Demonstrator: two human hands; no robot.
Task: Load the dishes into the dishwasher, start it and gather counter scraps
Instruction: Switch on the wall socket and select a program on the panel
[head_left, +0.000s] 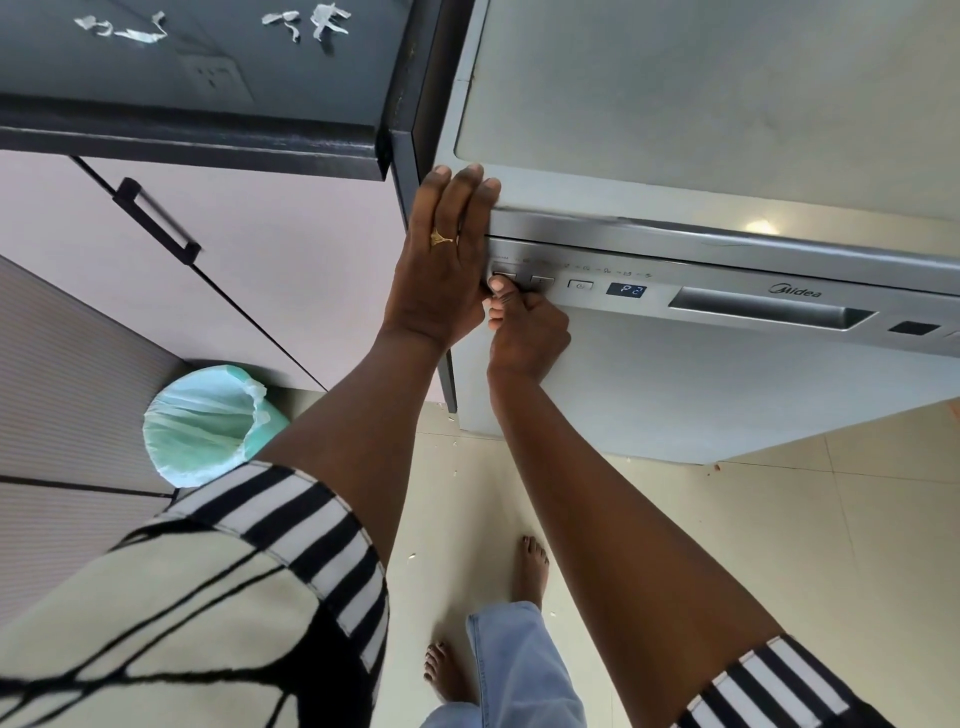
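The grey dishwasher stands closed, and its small display is lit. My left hand lies flat with straight fingers against the machine's top left corner. My right hand is curled into a fist below the control panel, its thumb pressing the leftmost button. Pale paper scraps and a second bunch of scraps lie on the dark counter at the top left.
A bin lined with a pale green bag stands on the floor by the pink cabinet doors, left of my arm. My bare feet are on the cream tiled floor in front of the machine. A dark cabinet handle juts out.
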